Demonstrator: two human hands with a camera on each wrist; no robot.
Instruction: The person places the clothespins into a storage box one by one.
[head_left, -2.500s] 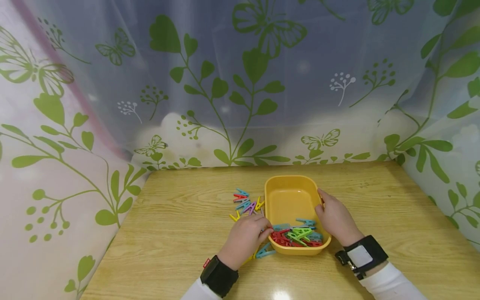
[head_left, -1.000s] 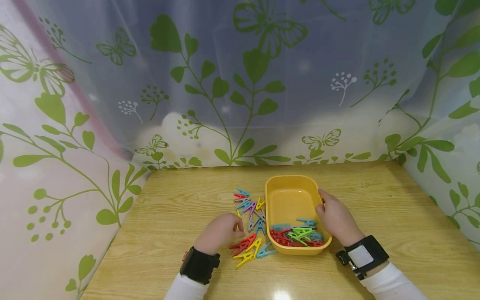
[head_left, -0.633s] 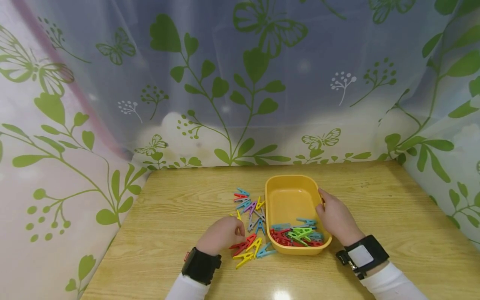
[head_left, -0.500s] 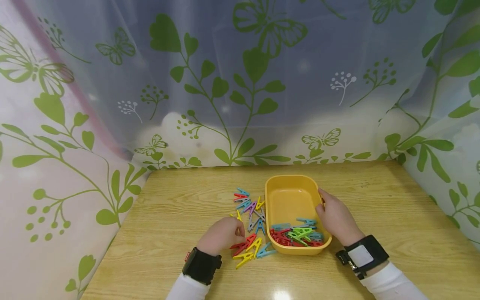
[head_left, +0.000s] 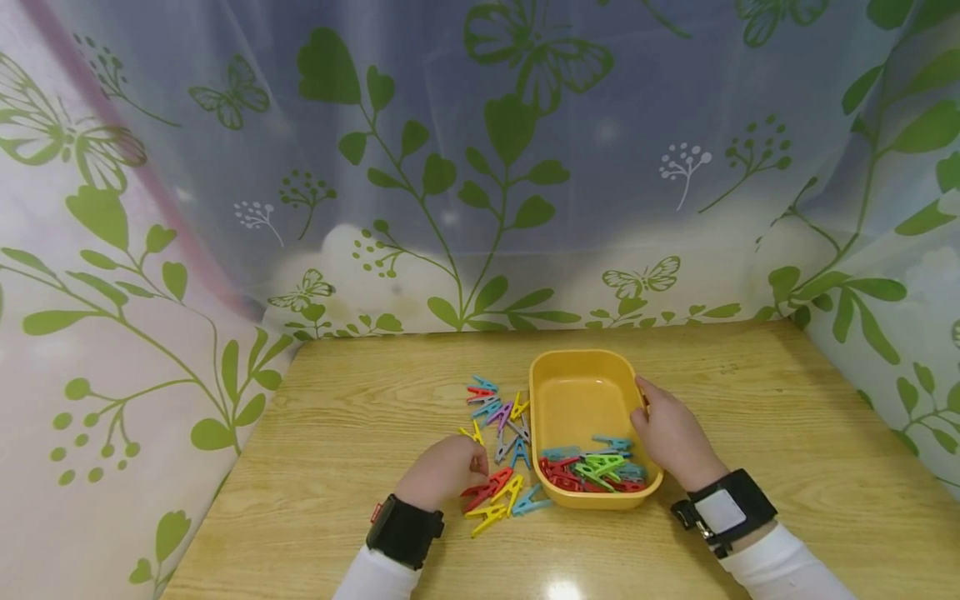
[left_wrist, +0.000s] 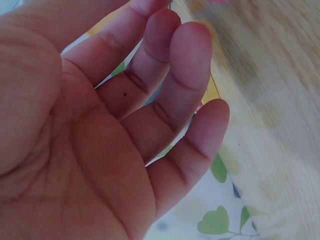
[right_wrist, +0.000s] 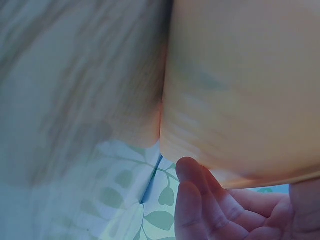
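My left hand [head_left: 438,471] is low over the loose clothespins, index finger and thumb bent together at a red clothespin [head_left: 491,485]. In the left wrist view the palm and curved other fingers of the left hand [left_wrist: 135,115] show, while the pinching tips are cut off at the top. A yellow plastic tub [head_left: 577,408] stands on the table with red, green and blue clothespins [head_left: 600,467] heaped at its near end. My right hand [head_left: 675,437] grips the tub's right rim, thumb over the edge and fingers against the outer wall [right_wrist: 240,100].
Around the left hand, yellow clothespins [head_left: 489,518], a light blue clothespin [head_left: 531,502] and a grey one lie left of the tub. More, including a purple clothespin [head_left: 501,414], spread toward the back. The wooden table [head_left: 360,400] ends at a leaf-patterned curtain [head_left: 480,208].
My left hand has come away from the tub's left rim, down to the red clothespin, and has barely moved over the last half second. The right hand keeps its grip on the tub.
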